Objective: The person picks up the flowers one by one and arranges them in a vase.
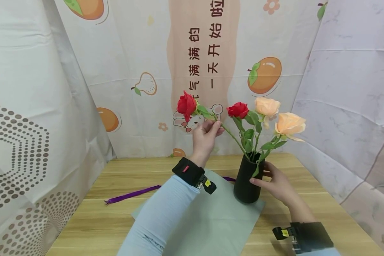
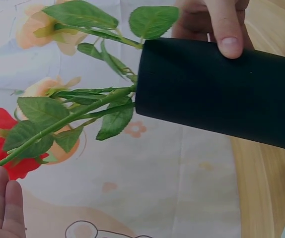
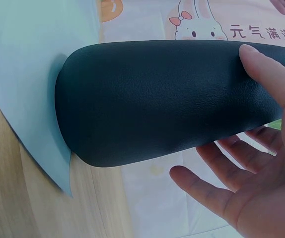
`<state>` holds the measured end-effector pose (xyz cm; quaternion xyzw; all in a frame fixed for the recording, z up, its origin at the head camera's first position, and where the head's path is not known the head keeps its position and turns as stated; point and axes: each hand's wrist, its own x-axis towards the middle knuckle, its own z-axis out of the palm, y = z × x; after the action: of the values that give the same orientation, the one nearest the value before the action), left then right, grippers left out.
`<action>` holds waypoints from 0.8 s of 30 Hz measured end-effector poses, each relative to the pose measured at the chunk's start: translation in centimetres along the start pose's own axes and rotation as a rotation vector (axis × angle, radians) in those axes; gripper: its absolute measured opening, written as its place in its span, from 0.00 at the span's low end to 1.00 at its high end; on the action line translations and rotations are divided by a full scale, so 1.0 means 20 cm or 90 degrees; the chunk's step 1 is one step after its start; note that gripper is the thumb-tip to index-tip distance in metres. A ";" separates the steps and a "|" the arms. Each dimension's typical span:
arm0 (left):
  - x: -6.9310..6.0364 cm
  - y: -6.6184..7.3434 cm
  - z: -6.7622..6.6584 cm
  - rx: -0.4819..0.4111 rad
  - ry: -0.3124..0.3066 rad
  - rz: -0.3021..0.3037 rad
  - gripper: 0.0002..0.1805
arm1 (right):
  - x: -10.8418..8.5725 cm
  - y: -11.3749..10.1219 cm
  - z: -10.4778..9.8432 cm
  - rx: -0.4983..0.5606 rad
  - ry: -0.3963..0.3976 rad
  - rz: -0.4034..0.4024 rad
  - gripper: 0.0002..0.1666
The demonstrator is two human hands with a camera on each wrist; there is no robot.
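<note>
My left hand (image 1: pixel 206 138) pinches the green stem of a red rose (image 1: pixel 186 105), whose bloom leans out to the left. The stem's lower end goes into the mouth of a black vase (image 1: pixel 246 181), which stands upright. A second red rose (image 1: pixel 238 110) and two peach roses, one (image 1: pixel 267 106) behind the other (image 1: pixel 290 123), also stand in the vase. My right hand (image 1: pixel 276 183) holds the vase at its right side, the thumb on the near face. In the right wrist view, several fingers (image 3: pixel 227 163) reach along the vase's other side. The stem ends inside are hidden.
Under the vase lies a grey-green sheet (image 1: pixel 211 217) on the wooden table (image 1: pixel 115 220). A purple ribbon (image 1: pixel 132 194) extends to the left, partly beneath the sheet. A printed cloth (image 1: pixel 140 124) hangs behind the table, with more cloth at both sides.
</note>
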<state>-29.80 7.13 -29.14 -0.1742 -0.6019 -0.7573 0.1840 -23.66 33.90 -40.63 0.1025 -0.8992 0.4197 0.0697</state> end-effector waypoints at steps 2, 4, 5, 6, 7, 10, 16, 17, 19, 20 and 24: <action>-0.01 -0.01 0.01 0.012 -0.006 0.009 0.13 | 0.00 0.00 0.00 -0.002 0.001 0.000 0.57; -0.02 -0.02 0.01 0.022 -0.015 0.020 0.14 | 0.00 0.00 0.00 -0.005 0.001 0.001 0.57; -0.02 -0.03 0.02 0.030 -0.019 0.023 0.13 | 0.00 -0.01 0.00 -0.007 0.001 0.003 0.57; -0.03 -0.03 0.02 0.040 -0.024 0.027 0.12 | 0.00 -0.01 0.00 -0.008 0.001 0.003 0.57; -0.03 -0.03 0.02 0.051 -0.030 0.032 0.12 | 0.00 -0.01 0.00 -0.009 0.001 0.005 0.57; -0.04 -0.04 0.03 0.092 -0.047 0.044 0.11 | 0.00 -0.02 0.00 -0.011 0.001 0.008 0.57; -0.06 -0.06 0.04 0.183 -0.073 0.086 0.13 | 0.00 -0.02 0.00 -0.006 0.000 0.006 0.56; -0.06 -0.06 0.05 0.195 -0.076 0.092 0.13 | 0.00 -0.02 0.00 -0.004 0.001 0.005 0.56; -0.06 -0.06 0.05 0.218 -0.080 0.099 0.13 | 0.00 -0.02 0.00 -0.003 0.004 0.005 0.56; -0.06 -0.06 0.06 0.228 -0.083 0.103 0.12 | 0.00 -0.02 0.00 -0.003 0.004 0.004 0.56; -0.07 -0.07 0.07 0.255 -0.089 0.108 0.11 | 0.00 -0.02 0.00 -0.004 0.005 0.002 0.56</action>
<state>-29.10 8.89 -30.67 -0.2363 -0.7347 -0.5907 0.2356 -23.49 33.68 -40.39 0.0994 -0.9001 0.4177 0.0733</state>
